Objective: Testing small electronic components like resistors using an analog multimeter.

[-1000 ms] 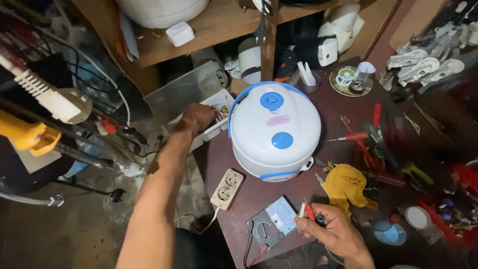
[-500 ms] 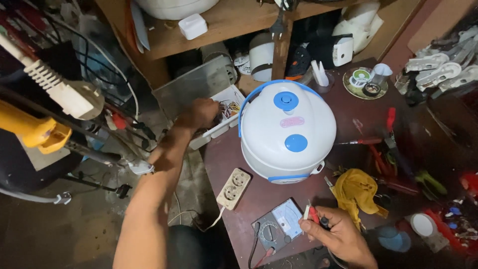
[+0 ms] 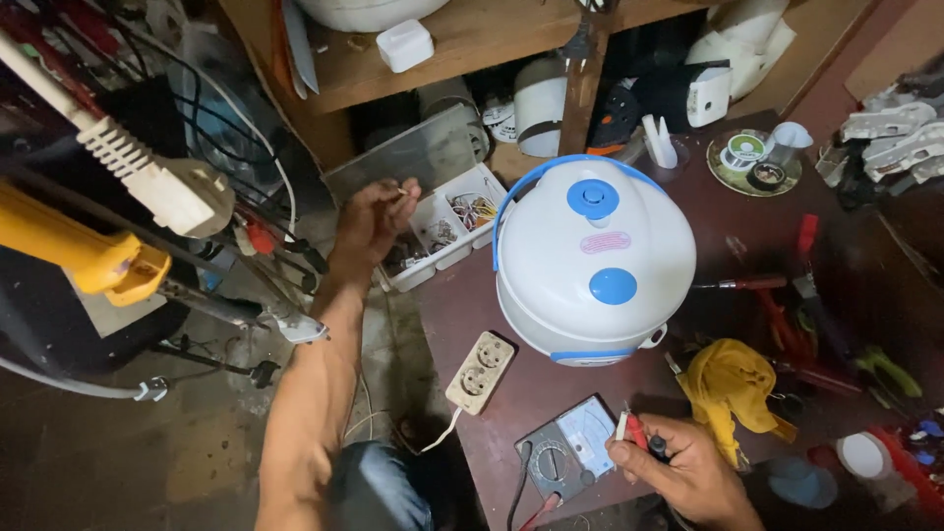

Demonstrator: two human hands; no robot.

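Observation:
My left hand (image 3: 374, 218) is lifted just above the left end of a white compartment tray (image 3: 444, 234) of small parts, fingers pinched on a tiny piece I cannot identify. My right hand (image 3: 678, 462) rests at the near edge of the dark red table, closed around red and black meter probes (image 3: 634, 431). Just left of it lies a grey analog multimeter (image 3: 568, 454). A white rice cooker (image 3: 593, 256) with blue lid button and blue handle stands in the middle of the table, between both hands.
A beige double power socket (image 3: 479, 371) lies by the table's left edge. A yellow cloth (image 3: 728, 388), red-handled pliers and screwdrivers (image 3: 787, 295) sit right of the cooker. Shelves with clutter lie behind; a yellow tool (image 3: 84, 256) and cables crowd the left.
My left hand has risen from the tray's compartments to above its left end, fingers now pinched together. The view has shifted slightly. My right hand stays on the probes.

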